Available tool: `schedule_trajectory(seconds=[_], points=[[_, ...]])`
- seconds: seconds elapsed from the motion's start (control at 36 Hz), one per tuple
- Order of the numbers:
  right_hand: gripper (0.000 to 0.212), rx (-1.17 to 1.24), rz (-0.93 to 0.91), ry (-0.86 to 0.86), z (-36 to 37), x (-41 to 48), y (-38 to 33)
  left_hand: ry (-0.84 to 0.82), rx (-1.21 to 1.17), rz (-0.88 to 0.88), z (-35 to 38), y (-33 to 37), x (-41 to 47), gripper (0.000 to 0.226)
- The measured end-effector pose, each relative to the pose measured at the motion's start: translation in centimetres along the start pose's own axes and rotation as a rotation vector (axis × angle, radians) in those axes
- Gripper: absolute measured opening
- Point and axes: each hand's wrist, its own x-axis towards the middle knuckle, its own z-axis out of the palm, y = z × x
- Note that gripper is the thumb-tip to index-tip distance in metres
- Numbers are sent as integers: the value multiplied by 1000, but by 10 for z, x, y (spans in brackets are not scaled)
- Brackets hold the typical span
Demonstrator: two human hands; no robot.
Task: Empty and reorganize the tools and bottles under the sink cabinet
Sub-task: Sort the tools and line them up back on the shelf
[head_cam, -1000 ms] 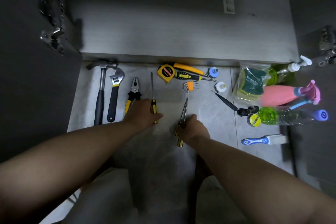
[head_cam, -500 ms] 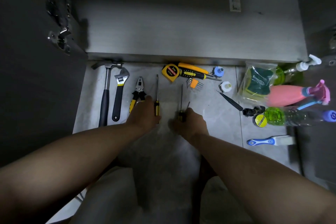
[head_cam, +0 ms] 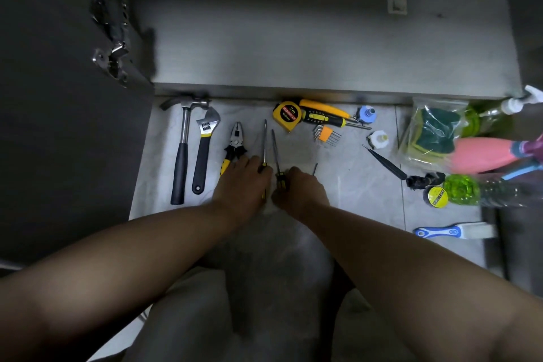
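One head-worn wide view, facing steeply down, near tiled floor [head_cam: 352, 191].

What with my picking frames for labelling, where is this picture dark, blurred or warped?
Head view: dark grey cabinet door nearly black; pale tiled floor dimly lit, black-handled claw hammer sharp; pink spray bottle smeared at right edge; forearms stretched by wide angle.

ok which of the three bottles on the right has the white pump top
The green bottle nearest the cabinet, beside the sponge bag. The pink bottle carries a trigger sprayer; the clear bottle shows no pump.
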Motion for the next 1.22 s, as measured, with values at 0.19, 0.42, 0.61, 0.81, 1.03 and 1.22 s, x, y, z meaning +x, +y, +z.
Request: schedule_trajectory(seconds=[0.19, 0.42, 0.61, 0.81, 1.03, 1.22], points=[[30, 2, -13, 36, 2, 4, -2, 3, 119, 21, -1, -6, -2, 51], [30, 7, -45, 61, 4, 6, -9, -1, 131, 6, -1, -7, -5, 49], [28, 42, -75, 82, 6, 9, -11, -11, 116, 11, -1, -7, -7, 49], [23, 86, -86, 55, 3, 13, -13, -6, 113, 1, -2, -8, -7, 49], [29, 104, -128, 286, -37, 29, 1, -3, 69, -8, -2, -7, -8, 53], [41, -87, -149, 369, -88, 70, 10, -6, 56, 0, -3, -7, -6, 64]])
